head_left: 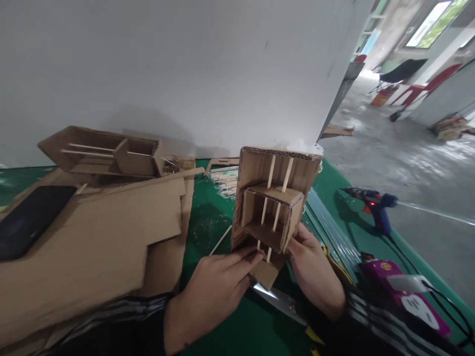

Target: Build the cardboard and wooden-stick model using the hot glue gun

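Observation:
Upright between my hands is a cardboard model (256, 168), an open box with a smaller square box set in its middle and pale wooden sticks running through. My left hand (218, 282) is closed on its lower left, fingers laid over the bottom part near the stick ends. My right hand (313, 267) grips the lower right side; some of its fingers are hidden behind the cardboard. Below the model a metal blade or ruler (274, 299) lies on the green table. A loose wooden stick (220, 240) rests left of the model.
A second cardboard model (96, 158) stands at back left. Cut cardboard sheets (111, 232) and a black phone (35, 217) lie at left. Behind are wooden sticks (226, 180). At right are clear glue sticks (334, 227), a blue glue gun (374, 205) and a purple power strip (406, 291).

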Tool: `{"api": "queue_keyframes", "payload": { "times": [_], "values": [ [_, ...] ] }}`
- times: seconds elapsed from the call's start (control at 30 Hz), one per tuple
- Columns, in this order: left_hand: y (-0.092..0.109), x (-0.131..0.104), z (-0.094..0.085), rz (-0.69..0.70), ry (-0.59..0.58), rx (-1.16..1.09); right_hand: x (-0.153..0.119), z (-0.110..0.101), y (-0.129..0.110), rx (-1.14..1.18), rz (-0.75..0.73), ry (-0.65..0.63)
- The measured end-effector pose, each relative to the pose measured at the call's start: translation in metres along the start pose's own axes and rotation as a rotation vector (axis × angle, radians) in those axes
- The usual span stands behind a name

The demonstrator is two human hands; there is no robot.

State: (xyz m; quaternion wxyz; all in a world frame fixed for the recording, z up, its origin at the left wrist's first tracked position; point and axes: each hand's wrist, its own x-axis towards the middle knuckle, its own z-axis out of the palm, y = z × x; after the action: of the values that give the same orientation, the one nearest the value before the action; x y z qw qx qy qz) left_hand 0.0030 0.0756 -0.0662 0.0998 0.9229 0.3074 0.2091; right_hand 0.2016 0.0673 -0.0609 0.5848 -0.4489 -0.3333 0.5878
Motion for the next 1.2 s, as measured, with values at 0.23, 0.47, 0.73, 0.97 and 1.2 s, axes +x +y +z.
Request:
{"api": "queue_keyframes", "payload": {
  "times": [0.23, 0.47, 0.73, 0.97, 1.2],
  "values": [
    [0.002, 0.0, -0.005, 0.008, 0.061, 0.028, -0.001, 0.005, -0.003, 0.067, 0.075, 0.002],
    [0.002, 0.0, -0.009, 0.056, 0.068, 0.096, 0.0, 0.007, -0.004, 0.107, 0.116, -0.007],
    [0.007, 0.002, -0.018, 0.106, 0.064, 0.154, -0.002, 0.009, -0.004, 0.106, 0.158, -0.023],
    [0.007, 0.002, -0.018, 0.101, 0.109, 0.15, -0.001, 0.006, -0.001, 0.086, 0.171, -0.03],
    [0.008, 0.002, -0.02, 0.127, 0.121, 0.173, -0.002, 0.008, -0.004, 0.044, 0.152, -0.085]
  ]
}}
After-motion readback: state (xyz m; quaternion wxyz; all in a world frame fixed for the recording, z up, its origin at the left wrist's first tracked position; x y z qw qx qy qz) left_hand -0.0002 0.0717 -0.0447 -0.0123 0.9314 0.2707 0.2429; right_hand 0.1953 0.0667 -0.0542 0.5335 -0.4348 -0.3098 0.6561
